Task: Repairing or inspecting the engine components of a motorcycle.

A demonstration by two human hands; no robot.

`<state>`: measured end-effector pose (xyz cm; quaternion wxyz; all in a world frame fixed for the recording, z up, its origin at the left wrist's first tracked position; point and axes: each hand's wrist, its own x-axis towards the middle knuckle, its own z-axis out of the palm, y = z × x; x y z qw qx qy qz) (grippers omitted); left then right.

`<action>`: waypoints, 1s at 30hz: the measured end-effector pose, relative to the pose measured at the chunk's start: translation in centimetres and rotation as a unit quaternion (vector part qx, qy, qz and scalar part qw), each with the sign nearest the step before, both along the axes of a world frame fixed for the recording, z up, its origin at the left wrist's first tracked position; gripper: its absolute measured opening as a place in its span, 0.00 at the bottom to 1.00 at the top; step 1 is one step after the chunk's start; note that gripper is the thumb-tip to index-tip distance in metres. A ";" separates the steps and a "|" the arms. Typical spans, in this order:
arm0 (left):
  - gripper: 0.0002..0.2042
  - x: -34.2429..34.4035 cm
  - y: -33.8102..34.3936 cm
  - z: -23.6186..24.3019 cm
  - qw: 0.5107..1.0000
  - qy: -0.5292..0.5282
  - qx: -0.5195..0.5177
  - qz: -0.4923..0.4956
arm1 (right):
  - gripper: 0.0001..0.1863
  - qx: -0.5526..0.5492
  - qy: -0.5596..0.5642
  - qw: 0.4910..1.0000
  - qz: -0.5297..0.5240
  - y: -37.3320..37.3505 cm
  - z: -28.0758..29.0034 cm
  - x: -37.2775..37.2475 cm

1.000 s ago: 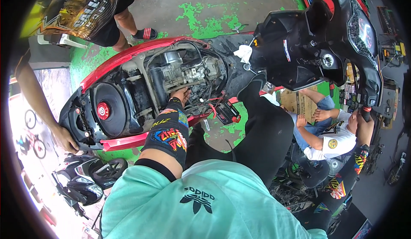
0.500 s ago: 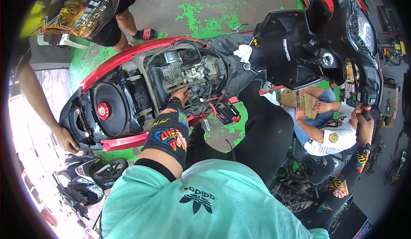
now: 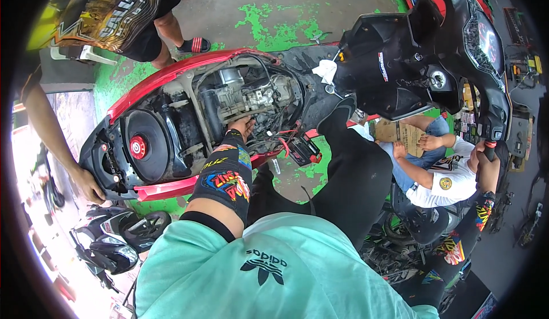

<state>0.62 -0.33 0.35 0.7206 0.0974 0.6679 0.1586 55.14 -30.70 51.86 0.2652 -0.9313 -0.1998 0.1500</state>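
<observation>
On the green workshop floor [image 3: 269, 27] lies a red scooter [image 3: 171, 124]. The left hand [image 3: 243, 128] probes its engine [image 3: 251, 99], grip hidden; the right hand [image 3: 490, 147] closes around the handlebar grip [image 3: 489, 158], steadying.

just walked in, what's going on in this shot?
A person is leaning over a red scooter with its body panels off. Their left hand reaches into the exposed engine bay; their right hand grips the handlebar. Another person's hand rests on the tail, and a third person sits on the floor beside it.
</observation>
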 end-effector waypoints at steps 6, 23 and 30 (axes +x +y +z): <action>0.09 0.1 0.0 -0.1 1.000 0.007 -0.001 0.005 | 0.05 0.030 -0.001 0.999 -0.012 -0.8 -0.8 0.6; 0.10 -0.2 -0.1 0.0 1.000 0.001 0.004 0.000 | 0.08 0.022 0.090 0.996 0.011 0.7 1.0 -0.8; 0.05 -0.3 0.1 -0.7 1.000 0.012 -0.003 0.019 | 0.09 -0.019 0.122 0.992 -0.010 1.0 2.0 -1.4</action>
